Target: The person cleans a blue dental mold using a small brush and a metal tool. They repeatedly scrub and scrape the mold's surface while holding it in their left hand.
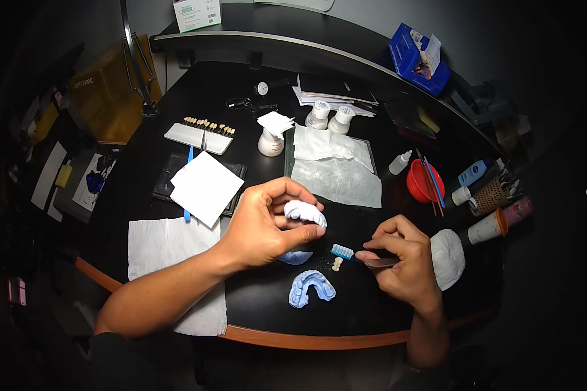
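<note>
Nearest the surface's front edge lies a blue dental impression [311, 288], with a small tooth piece [336, 263] just behind it. Above them the left hand [267, 225] grips a white plaster dental cast [304, 212] between thumb and fingers, while the right hand [404, 260] is closed on what seems to be a thin metal spatula [379, 262] beside a small blue brush head [342, 251]. A slip of that tool could chip the cast, or a loosened grip drop it onto the impression.

White dental cast [305, 212] at centre; pale blue cast [311, 288] at six o'clock; red bowl [421, 182] at three; black table [254, 306]
</note>
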`<action>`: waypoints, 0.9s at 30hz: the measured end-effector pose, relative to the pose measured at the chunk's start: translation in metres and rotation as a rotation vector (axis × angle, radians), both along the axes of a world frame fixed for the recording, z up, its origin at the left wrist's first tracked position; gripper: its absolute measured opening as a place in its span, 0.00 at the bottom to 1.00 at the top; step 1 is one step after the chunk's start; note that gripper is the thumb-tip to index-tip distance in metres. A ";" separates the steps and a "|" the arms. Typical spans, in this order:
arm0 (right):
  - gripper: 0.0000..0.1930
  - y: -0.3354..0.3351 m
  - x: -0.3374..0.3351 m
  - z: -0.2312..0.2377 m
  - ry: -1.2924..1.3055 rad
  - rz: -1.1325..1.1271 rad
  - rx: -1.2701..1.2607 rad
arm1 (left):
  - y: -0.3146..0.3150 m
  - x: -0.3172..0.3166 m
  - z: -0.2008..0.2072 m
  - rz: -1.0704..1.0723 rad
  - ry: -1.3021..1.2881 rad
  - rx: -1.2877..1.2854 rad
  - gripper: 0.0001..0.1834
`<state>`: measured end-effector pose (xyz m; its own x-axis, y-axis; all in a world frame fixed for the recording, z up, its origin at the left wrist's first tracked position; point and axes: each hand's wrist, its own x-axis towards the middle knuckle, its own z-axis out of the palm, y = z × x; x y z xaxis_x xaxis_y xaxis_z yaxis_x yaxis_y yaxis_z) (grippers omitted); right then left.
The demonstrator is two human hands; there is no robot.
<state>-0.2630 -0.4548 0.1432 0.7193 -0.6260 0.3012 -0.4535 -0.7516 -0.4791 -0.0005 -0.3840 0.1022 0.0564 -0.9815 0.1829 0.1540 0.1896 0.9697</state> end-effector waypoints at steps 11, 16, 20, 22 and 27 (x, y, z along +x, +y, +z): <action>0.51 0.007 -0.001 -0.003 -0.459 0.149 -0.147 | 0.007 -0.013 -0.006 0.196 -0.391 -0.531 0.13; 0.51 0.010 -0.012 -0.006 -0.528 -0.043 0.016 | 0.008 -0.014 -0.003 0.189 -0.400 -0.518 0.13; 0.56 0.024 -0.011 -0.012 -0.575 -0.076 0.270 | 0.010 -0.016 -0.002 0.180 -0.395 -0.491 0.14; 0.56 0.024 -0.010 -0.015 -0.559 0.028 0.247 | 0.009 -0.015 -0.002 0.184 -0.395 -0.505 0.14; 0.45 0.021 0.002 -0.015 -0.609 0.239 0.082 | 0.010 -0.017 -0.003 0.179 -0.300 -0.504 0.14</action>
<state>-0.2613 -0.4338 0.1279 0.5574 -0.5085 0.6563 0.0916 -0.7480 -0.6574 -0.0172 -0.3745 0.0993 0.0867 -0.7498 0.6560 -0.1882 0.6343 0.7498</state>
